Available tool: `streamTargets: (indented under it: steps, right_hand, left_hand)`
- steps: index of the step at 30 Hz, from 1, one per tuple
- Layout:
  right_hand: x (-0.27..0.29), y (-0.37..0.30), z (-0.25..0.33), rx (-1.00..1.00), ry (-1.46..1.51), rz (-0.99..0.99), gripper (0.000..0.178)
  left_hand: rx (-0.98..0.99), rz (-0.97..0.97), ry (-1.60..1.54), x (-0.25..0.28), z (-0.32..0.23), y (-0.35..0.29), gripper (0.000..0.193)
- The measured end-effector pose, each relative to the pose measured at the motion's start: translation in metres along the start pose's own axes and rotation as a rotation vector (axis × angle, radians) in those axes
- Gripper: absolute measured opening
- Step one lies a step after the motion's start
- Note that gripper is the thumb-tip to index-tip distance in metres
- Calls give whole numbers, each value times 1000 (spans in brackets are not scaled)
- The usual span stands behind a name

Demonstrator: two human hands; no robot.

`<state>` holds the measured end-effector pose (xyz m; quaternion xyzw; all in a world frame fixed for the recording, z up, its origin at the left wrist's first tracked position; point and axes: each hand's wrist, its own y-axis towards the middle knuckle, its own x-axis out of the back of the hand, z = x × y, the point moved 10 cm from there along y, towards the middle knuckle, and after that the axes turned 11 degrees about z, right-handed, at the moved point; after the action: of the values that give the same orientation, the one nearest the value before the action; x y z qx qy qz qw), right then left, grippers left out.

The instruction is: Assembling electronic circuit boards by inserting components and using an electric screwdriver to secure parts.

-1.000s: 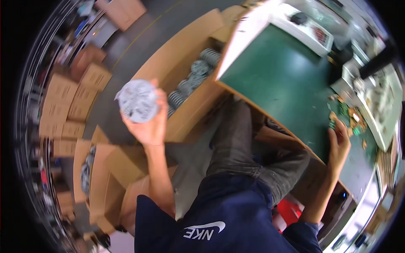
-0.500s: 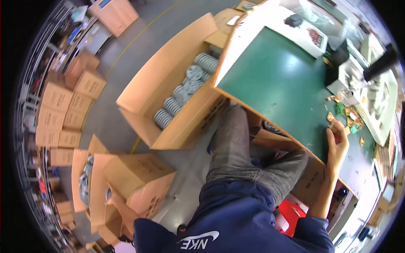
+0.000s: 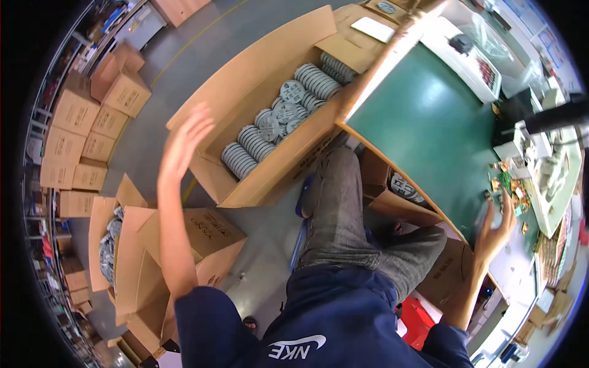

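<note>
My left hand [image 3: 186, 144] is raised over the near left corner of a long open carton [image 3: 245, 191], fingers stretched out and nothing in it. Grey round discs [image 3: 250, 145] fill that carton in stacked rows, with several lying loose on top. At the right, my right hand [image 3: 496, 228] hovers over the near right part of the green work mat [image 3: 429, 122], thumb and fingers apart and slightly blurred. Just beyond its fingertips are small copper-coloured pieces [image 3: 520, 197] and a few green ones [image 3: 505, 179].
An open carton [image 3: 144, 264] with grey parts [image 3: 110, 245] stands at lower left. Stacked closed cartons [image 3: 73, 135] line the far left. A white tray [image 3: 469, 67], a black-and-white device [image 3: 518, 122] and a dark arm [image 3: 555, 116] occupy the bench. Another carton [image 3: 380, 190] sits beneath it.
My left hand has risen from the lower-left carton to the long carton. The right hand's pinch has opened near the small pieces. The view has shifted slightly.
</note>
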<state>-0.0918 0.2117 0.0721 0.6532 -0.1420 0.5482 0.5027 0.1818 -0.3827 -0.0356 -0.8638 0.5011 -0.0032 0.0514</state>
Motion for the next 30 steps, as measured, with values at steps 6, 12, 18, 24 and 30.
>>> streamTargets:
  steps: [6, 12, 18, 24, 30]
  right_hand:
    - [-35, 12, 206, 214, 773, 245, 25]
    - [-290, 133, 415, -317, 1763, 760, 53]
    - [-546, 186, 356, -203, 166, 1090, 54]
    - [-589, 162, 322, -298, 66, 943, 91]
    - [-651, 185, 294, -66, -98, 1013, 124]
  left_hand:
    - [394, -38, 44, 27, 152, 122, 76]
    - [482, -43, 338, 59, 254, 207, 77]
    - [158, -154, 411, -16, 247, 297, 66]
    - [-149, -250, 524, -42, 257, 370, 70]
    - [15, -496, 624, -83, 267, 399, 67]
